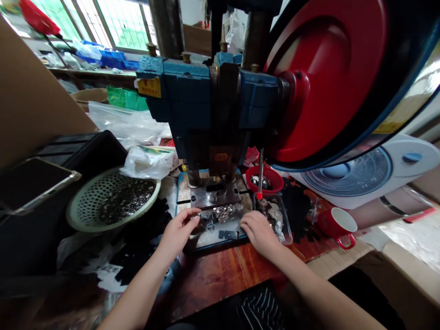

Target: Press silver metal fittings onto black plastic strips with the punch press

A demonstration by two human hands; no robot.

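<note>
Small shiny metal parts (224,212) lie in a heap on the metal plate of a blue press (192,91). At the left of this heap is my left hand (181,229), its thumb and index finger close together; what they hold, if anything, is too small to name. My right hand (258,230) is on the other side, fingers bent and bunched low over the plate, their tips partly hidden. Between the hands, nearer the front edge, lies a flat dark metal piece (228,235). Behind the heap sits the die block (216,192) under the press head.
A pale green basket (77,208) of metal bits stands left, beside a phone (34,183). To the right are a clear tray (288,231), a red bowl (279,184), a red mug (338,222) and a fan (347,169). The red wheel (330,82) hangs above right.
</note>
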